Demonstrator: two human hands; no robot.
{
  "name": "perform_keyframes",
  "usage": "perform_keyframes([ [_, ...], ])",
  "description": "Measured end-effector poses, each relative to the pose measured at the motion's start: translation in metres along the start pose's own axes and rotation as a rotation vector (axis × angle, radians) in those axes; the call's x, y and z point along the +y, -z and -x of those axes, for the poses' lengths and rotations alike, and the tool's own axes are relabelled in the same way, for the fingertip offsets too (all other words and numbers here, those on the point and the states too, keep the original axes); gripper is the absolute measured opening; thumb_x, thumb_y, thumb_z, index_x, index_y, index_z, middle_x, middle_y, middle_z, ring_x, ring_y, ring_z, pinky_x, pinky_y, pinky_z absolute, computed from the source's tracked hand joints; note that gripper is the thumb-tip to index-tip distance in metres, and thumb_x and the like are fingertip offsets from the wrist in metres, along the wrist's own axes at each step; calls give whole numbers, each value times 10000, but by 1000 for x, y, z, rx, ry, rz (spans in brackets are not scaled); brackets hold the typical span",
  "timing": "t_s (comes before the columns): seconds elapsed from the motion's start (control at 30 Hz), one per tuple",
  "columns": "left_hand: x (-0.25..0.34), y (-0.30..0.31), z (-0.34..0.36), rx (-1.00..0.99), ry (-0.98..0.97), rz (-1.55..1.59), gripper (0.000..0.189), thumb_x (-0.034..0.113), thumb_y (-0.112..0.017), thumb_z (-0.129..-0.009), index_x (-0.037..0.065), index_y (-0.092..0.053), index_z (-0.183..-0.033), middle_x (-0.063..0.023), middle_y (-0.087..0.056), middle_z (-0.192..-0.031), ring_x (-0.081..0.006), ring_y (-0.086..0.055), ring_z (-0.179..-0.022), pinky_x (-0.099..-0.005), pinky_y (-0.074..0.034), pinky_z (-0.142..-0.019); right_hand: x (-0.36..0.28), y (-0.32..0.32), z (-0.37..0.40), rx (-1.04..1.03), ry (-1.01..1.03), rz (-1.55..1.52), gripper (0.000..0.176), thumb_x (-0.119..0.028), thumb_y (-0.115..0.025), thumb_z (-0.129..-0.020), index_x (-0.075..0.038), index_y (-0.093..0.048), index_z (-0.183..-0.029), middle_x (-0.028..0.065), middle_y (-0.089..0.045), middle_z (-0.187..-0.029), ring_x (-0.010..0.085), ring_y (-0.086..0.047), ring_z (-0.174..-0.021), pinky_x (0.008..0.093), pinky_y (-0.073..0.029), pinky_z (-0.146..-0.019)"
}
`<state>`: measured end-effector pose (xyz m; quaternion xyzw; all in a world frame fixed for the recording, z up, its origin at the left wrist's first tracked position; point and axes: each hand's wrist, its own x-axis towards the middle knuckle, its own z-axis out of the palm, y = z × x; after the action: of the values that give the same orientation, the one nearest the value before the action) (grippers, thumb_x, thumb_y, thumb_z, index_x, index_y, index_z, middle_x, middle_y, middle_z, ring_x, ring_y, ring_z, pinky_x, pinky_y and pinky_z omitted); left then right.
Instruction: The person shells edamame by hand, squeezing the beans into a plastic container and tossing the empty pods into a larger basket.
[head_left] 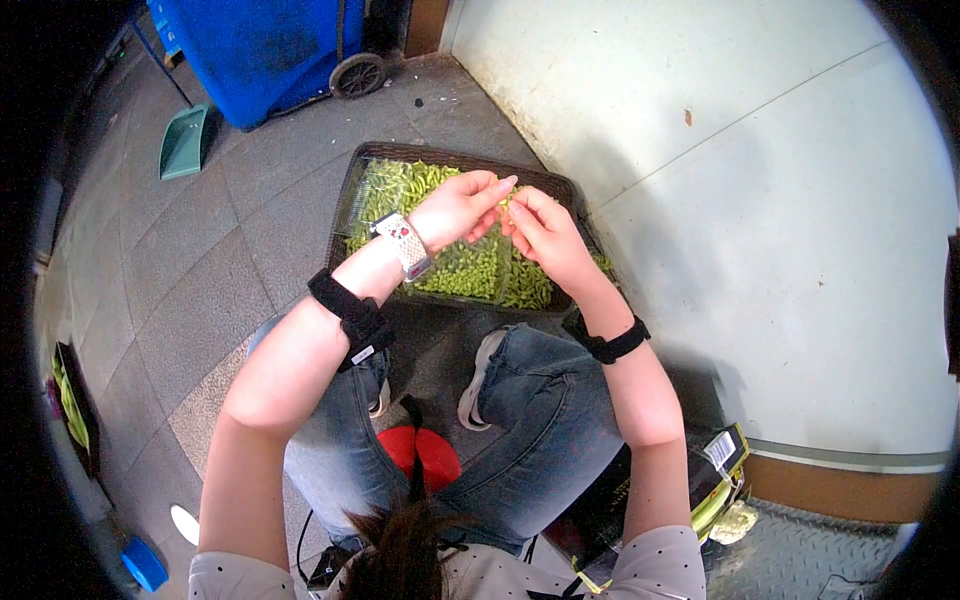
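Green pod [506, 199] sits over the basket [450, 153] centre, pinched at both ends by left hand [455, 210] and right hand [545, 235] fingertips; long axis too small to tell.

Green pod [507, 202] pinched between the fingertips of left hand [455, 210] and right hand [545, 235], held in the air above the crate. It's mostly hidden, only a pale green sliver shows. Dark mesh crate [400, 150] sits on the floor, rectangular and shallow, filled with a loose heap of green pods [470, 272].
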<state>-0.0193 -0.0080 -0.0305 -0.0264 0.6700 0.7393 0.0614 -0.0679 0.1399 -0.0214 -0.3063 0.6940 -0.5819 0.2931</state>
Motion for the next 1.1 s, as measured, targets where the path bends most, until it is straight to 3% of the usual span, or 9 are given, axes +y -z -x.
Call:
perform_keyframes([
  [0.17,2,-2,1,-53,-142,115,244,295,-390,-864,96,-442,-732,29,-408,-535,-54,-375,-443,-178,-299,-414,2,4,-4,27,174,72,117,-128,-411,-848,-54,-447,-766,-22,-425,-613,35,-355,-472,173,-279,-408],
  [0.3,1,-4,0,-88,-195,320,222,290,-394,-863,104,-437,-750,30,-396,-531,-55,-363,-447,-183,-296,-416,-3,1,-3,-25,110,-220,122,-132,-413,-851,-55,-443,-761,-23,-411,-596,28,-331,-460,173,-267,-402],
  [0.4,5,-10,4,-52,-74,508,228,300,-387,-864,102,-434,-762,27,-404,-535,-57,-367,-436,-184,-302,-419,-3,1,-3,-33,74,-285,122,-137,-412,-851,-59,-440,-761,-25,-405,-593,26,-324,-466,168,-262,-408],
  [0.5,5,-7,3,5,-89,195,189,256,-429,-851,80,-445,-784,19,-432,-550,-53,-389,-435,-185,-320,-410,-6,1,-1,32,92,-116,117,-126,-418,-845,-52,-448,-759,-24,-409,-600,34,-338,-496,173,-276,-436],
  [0.6,-4,-9,-1,314,-282,-233,193,236,-526,-794,50,-478,-779,-11,-490,-562,-72,-439,-438,-201,-343,-413,3,-2,-3,159,210,166,115,-100,-445,-827,-20,-472,-750,-14,-415,-593,45,-355,-514,200,-303,-457],
  [0.63,-1,-10,0,372,-256,-136,196,201,-611,-719,33,-516,-751,-39,-518,-584,-98,-480,-487,-219,-375,-455,6,-3,-3,180,222,205,111,-96,-452,-822,-15,-479,-751,-13,-417,-593,48,-359,-524,203,-307,-468],
  [0.83,-4,-5,1,570,-538,-596,141,156,-632,-688,19,-612,-713,-66,-571,-681,-145,-523,-582,-233,-412,-527,16,-4,-8,280,248,230,97,-88,-477,-805,-4,-499,-763,2,-429,-587,60,-370,-531,216,-322,-479],
  [0.93,-7,-5,-1,593,-618,-604,186,195,-646,-657,54,-633,-777,-94,-551,-659,-189,-515,-559,-261,-408,-526,18,-4,-11,357,250,284,75,-72,-484,-795,-1,-496,-776,26,-438,-591,76,-387,-532,226,-335,-487],
  [1.1,-2,-13,2,490,-461,-502,168,162,-627,-692,26,-624,-790,-78,-578,-691,-157,-531,-624,-245,-410,-567,20,-8,-12,418,284,299,46,-45,-477,-787,-1,-478,-801,58,-457,-624,91,-419,-562,226,-351,-512],
])
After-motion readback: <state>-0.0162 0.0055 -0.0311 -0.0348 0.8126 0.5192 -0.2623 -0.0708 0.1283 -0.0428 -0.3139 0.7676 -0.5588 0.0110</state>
